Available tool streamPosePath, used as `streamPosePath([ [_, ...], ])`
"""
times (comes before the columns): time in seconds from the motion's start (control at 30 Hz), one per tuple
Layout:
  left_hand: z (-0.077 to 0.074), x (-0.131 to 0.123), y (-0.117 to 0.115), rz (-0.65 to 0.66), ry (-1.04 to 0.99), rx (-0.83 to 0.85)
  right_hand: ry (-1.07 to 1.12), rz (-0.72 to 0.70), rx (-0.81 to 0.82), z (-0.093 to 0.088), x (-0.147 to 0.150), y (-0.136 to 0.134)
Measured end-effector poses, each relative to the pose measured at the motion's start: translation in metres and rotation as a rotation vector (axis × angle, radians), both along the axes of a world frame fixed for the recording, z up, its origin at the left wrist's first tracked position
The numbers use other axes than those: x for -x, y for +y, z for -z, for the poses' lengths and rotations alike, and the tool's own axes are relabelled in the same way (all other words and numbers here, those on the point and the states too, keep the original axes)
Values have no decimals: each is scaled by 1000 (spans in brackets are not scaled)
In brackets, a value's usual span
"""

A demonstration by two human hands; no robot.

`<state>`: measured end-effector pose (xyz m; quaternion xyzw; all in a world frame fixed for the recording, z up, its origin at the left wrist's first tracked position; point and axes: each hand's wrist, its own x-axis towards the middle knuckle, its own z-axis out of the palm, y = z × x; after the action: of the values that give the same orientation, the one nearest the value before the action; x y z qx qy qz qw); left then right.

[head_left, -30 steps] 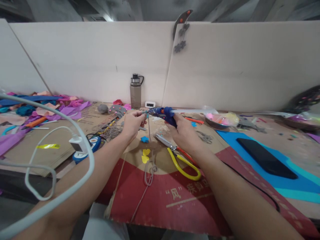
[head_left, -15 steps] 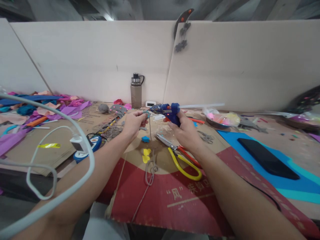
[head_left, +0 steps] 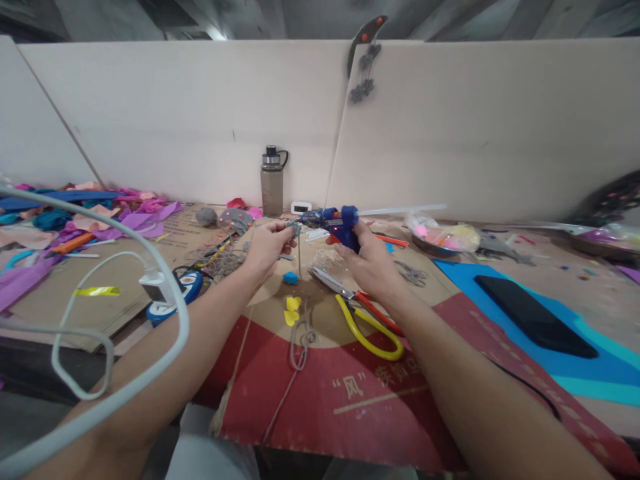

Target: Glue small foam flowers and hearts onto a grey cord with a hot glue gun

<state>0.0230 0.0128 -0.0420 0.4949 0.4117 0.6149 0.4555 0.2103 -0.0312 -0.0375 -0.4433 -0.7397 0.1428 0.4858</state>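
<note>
My right hand [head_left: 367,257] is wrapped round the handle of a blue hot glue gun [head_left: 343,225], with a long clear glue stick [head_left: 405,209] sticking out of its back. The gun's nozzle points left, close to a small teal piece [head_left: 295,229] pinched in the fingertips of my left hand [head_left: 269,248]. From that piece a grey string [head_left: 300,257] hangs down to the cardboard; I cannot make out the piece's exact shape. Below my hands lie a blue flower cut-out [head_left: 290,278], yellow cut-outs [head_left: 293,311] and scissors [head_left: 370,327] with yellow and red handles.
A white cable [head_left: 183,320] loops across the left foreground near a blue power socket [head_left: 187,290]. A water bottle [head_left: 272,183] stands against the white partition [head_left: 175,120]. To the right, a black phone [head_left: 535,315] rests on blue sheets. Coloured scraps [head_left: 55,220] pile up at the left.
Almost nothing differs. Both hands, the glue gun and the teal piece keep nearly the same positions, with only a slight shift of the view.
</note>
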Motion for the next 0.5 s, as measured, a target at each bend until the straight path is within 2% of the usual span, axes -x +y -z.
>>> streamPosePath([
  [0.27, 4, 3, 2, -82, 191, -125, -108, 76, -24, -2, 0, -3],
  [0.37, 5, 4, 2, -124, 280, -168, -200, 89, -95, -2, 1, -5],
  [0.5, 7, 5, 4, -144, 263, -131, -208, 75, -136, -2, 2, -7],
])
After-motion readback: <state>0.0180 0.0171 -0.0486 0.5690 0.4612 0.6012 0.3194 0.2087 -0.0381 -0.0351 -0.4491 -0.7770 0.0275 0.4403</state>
